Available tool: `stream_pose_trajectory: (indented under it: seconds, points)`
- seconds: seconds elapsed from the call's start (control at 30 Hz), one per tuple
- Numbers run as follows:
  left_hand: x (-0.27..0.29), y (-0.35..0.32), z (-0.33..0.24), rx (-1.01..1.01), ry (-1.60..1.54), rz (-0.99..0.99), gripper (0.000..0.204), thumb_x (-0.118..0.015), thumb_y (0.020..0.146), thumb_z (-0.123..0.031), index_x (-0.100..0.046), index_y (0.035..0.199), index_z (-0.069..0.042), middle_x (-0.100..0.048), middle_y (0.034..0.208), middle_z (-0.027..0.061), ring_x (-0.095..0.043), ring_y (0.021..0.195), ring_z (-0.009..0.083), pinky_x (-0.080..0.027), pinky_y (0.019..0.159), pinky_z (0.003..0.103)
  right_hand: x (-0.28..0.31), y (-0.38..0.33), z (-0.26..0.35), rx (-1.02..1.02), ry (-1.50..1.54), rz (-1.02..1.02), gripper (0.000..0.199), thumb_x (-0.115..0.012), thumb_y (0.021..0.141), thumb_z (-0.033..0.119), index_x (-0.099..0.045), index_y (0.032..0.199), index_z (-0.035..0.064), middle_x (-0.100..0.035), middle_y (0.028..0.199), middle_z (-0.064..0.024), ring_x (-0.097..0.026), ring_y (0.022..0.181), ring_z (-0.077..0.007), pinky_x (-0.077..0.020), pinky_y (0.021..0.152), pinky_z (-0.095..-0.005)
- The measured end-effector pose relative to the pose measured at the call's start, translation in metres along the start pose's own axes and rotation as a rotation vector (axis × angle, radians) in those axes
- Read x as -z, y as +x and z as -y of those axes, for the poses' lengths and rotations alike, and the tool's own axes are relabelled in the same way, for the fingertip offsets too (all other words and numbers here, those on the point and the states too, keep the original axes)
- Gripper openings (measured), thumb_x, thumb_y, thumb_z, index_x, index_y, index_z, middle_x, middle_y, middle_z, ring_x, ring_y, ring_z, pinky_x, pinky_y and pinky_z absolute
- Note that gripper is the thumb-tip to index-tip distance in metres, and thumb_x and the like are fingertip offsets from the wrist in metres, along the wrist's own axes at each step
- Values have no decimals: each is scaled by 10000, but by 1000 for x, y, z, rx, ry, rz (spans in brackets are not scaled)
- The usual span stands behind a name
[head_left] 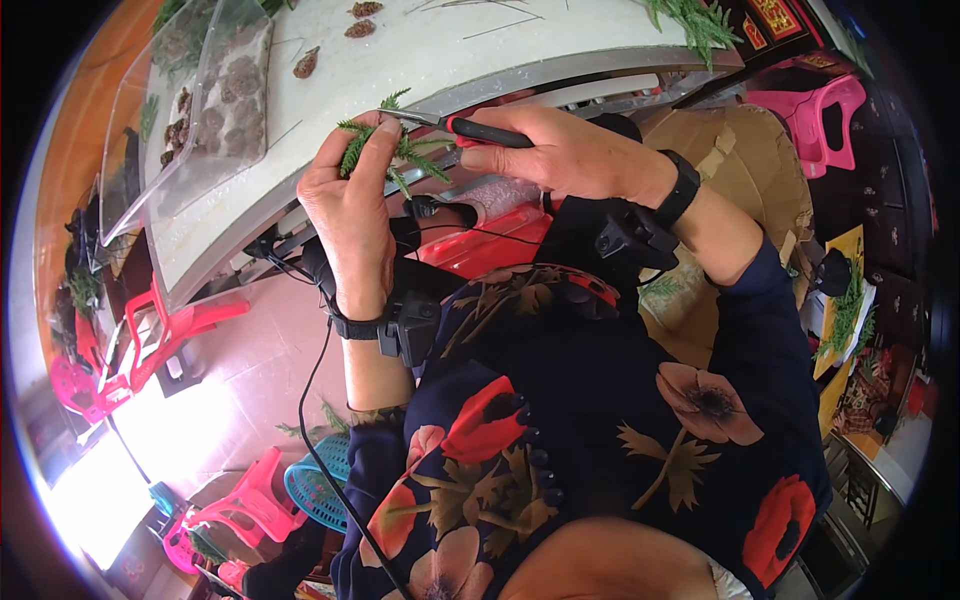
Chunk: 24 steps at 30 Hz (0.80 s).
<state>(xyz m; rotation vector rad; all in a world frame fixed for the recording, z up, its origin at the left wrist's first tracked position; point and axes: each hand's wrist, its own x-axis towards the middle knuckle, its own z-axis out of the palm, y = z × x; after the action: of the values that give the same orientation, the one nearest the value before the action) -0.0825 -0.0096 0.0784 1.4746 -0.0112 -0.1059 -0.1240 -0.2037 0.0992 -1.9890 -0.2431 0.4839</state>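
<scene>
My left hand [352, 215] pinches a green pine sprig [412, 152] between thumb and fingers, just over the table's near edge. In my right hand [585, 155] is a pair of pliers [490, 133] with black and red handles. The metal jaws point left and reach the sprig beside my left thumb. Whether they are closed on a stem or wire there is too small to tell. Both wrists wear dark straps with small black devices.
On the white table [335, 85] lie small brown pine cones [307, 63] and thin dark wires [500, 22]. A clear plastic box [135, 160] with cones stands left; more greenery [697, 28] lies far right. A pink chair [820, 120] and cardboard [745, 150] are at right.
</scene>
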Motion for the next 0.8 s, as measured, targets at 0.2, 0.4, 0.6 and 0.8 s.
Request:
stream_pose_trajectory:
  seconds: [0.2, 0.4, 0.6, 0.8]
  points:
    - [2, 4, -1, 135, -72, 92, 164, -621, 856, -101, -655, 940, 36, -601, 734, 9, -499, 595, 50, -387, 560, 173, -8, 6, -17, 184, -438, -287, 321, -547, 923, 328, -529, 1035, 28, -566, 779, -74, -574, 661, -182, -472, 496, -284]
    - [6, 10, 16, 282, -125, 171, 128, -602, 867, -108, -648, 920, -1, -528, 668, -28, -397, 541, 13, -274, 486, 158, -8, 7, 2, 137, -1401, -552, 164, -584, 836, 154, -487, 911, 45, -559, 805, -92, -597, 675, -267, -473, 563, -391]
    - [1, 9, 30, 280, -173, 188, 146, -601, 872, -106, -652, 956, 2, -534, 682, -34, -400, 556, 7, -272, 481, 160, 9, -1, 12, 216, -1556, -527, 229, -602, 796, 170, -516, 968, 46, -548, 817, -92, -583, 746, -269, -481, 631, -392]
    - [5, 3, 19, 125, -171, 139, 209, -600, 892, -104, -631, 1048, 31, -579, 764, -15, -447, 616, 18, -327, 537, 147, 21, -3, 10, -139, -423, -48, 367, -603, 878, 309, -554, 1120, 37, -573, 873, -53, -540, 780, -186, -462, 696, -315]
